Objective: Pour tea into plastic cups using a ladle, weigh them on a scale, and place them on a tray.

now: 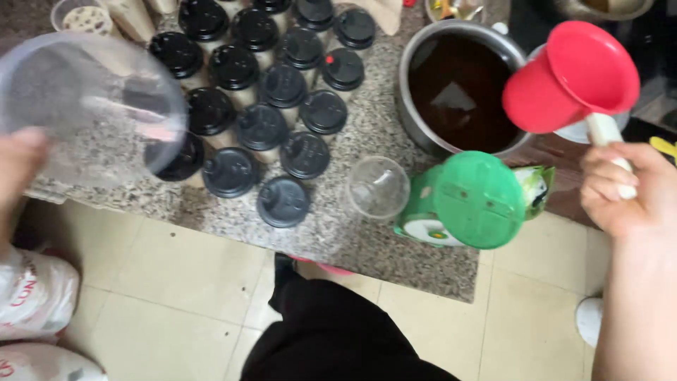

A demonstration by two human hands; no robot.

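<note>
Red ladle [571,74], seemingly clear cup [88,109]

Right hand [624,187] holds red ladle [570,77]; left hand [20,159] holds clear cup [88,109].

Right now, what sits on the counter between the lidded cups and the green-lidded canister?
One empty clear plastic cup stands there, head view.

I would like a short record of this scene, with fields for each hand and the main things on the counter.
left hand: holds a clear plastic cup, blurred
right hand: grip on the white handle of a red ladle
pot: metal, holds dark liquid
lidded cups: many, black lids, in rows
empty cup: clear, no lid
green-lidded container: beside the pot
counter: speckled stone
</note>
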